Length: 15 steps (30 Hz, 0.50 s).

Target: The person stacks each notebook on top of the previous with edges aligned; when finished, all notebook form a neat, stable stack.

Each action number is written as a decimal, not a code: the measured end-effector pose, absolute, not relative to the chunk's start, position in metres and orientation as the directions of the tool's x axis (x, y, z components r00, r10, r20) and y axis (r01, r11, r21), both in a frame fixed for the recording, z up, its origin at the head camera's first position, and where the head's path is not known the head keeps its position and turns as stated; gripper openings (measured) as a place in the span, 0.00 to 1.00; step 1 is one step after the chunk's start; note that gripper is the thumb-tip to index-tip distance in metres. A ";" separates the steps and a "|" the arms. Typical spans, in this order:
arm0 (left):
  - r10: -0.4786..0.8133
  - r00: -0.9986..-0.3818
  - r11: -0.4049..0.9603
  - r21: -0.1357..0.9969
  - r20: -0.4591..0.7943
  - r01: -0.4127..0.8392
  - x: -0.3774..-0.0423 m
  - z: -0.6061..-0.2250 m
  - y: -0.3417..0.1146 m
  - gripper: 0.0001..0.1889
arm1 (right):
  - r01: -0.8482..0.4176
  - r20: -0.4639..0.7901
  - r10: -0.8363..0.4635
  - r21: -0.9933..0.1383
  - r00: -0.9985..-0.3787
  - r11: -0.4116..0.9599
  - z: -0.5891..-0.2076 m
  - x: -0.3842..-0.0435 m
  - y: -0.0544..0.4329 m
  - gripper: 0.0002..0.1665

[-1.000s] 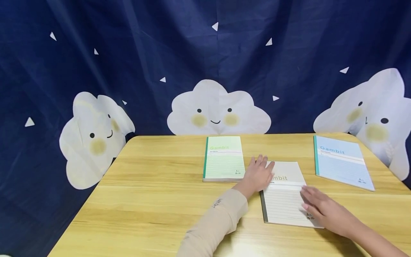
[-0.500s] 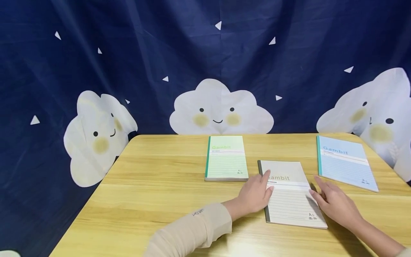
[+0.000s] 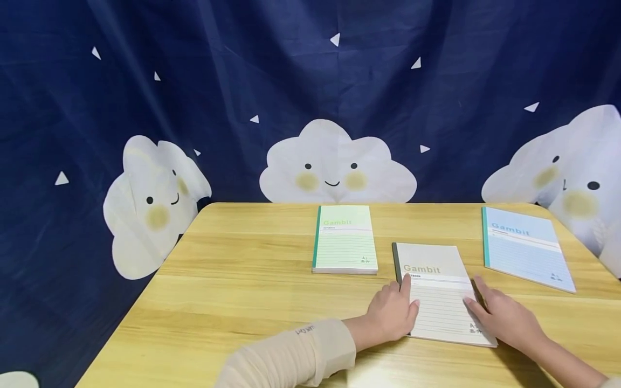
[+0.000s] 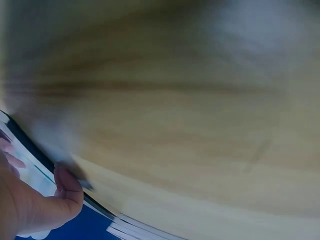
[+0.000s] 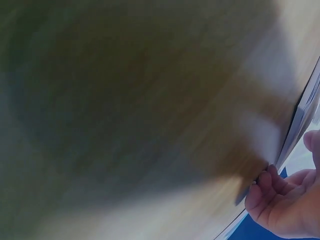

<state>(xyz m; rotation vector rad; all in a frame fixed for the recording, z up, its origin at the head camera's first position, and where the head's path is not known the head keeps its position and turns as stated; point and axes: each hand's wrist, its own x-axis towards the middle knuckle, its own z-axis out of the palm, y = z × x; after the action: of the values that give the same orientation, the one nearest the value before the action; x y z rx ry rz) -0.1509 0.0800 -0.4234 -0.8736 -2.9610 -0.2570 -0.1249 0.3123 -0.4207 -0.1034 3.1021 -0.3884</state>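
Note:
A notebook with a pale grey cover and dark spine (image 3: 441,310) lies flat on the table between both hands. My left hand (image 3: 392,312) holds its left edge, with the index finger and thumb over the cover. In the left wrist view, other fingers of the left hand (image 4: 45,205) curl against the dark spine. My right hand (image 3: 509,320) grips the opposite edge, thumb on the cover. Fingers of the right hand (image 5: 282,197) bend against the page edge in the right wrist view. The fingertips' undersides are hidden.
A green notebook (image 3: 345,242), seemingly a stack, lies behind and left of the grey one. A blue notebook (image 3: 529,248) lies at an angle on the right. The wooden table (image 3: 233,280) backs onto a dark blue curtain (image 3: 218,64) with cloud prints.
My left hand has slid toward me from the notebook's upper left to its left edge. My right hand has shifted from the cover onto the right edge. The view has turned slightly left.

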 end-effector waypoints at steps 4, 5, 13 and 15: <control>0.516 -0.856 0.847 0.130 0.035 0.516 -0.147 -0.421 0.085 0.29 | -0.064 -0.034 -0.073 -0.216 -0.997 0.974 -0.420 -0.123 0.305 0.37; 0.510 -0.860 0.852 0.127 0.024 0.508 -0.146 -0.420 0.087 0.29 | -0.066 -0.042 -0.076 -0.208 -0.996 0.976 -0.420 -0.123 0.304 0.36; 0.476 -0.879 0.861 0.199 0.005 0.467 -0.145 -0.417 0.090 0.27 | -0.101 -0.007 -0.105 -0.208 -0.994 0.973 -0.421 -0.120 0.292 0.31; 0.456 -0.890 0.856 0.272 0.007 0.440 -0.147 -0.416 0.090 0.25 | -0.101 -0.029 -0.110 -0.220 -0.994 0.970 -0.420 -0.120 0.293 0.31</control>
<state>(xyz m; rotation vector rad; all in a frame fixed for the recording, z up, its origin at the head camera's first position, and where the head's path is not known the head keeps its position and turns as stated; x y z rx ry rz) -0.1465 0.0897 -0.4156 -0.7445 -3.0812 -0.4303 -0.1196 0.2926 -0.4196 -0.1643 3.0770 -0.3406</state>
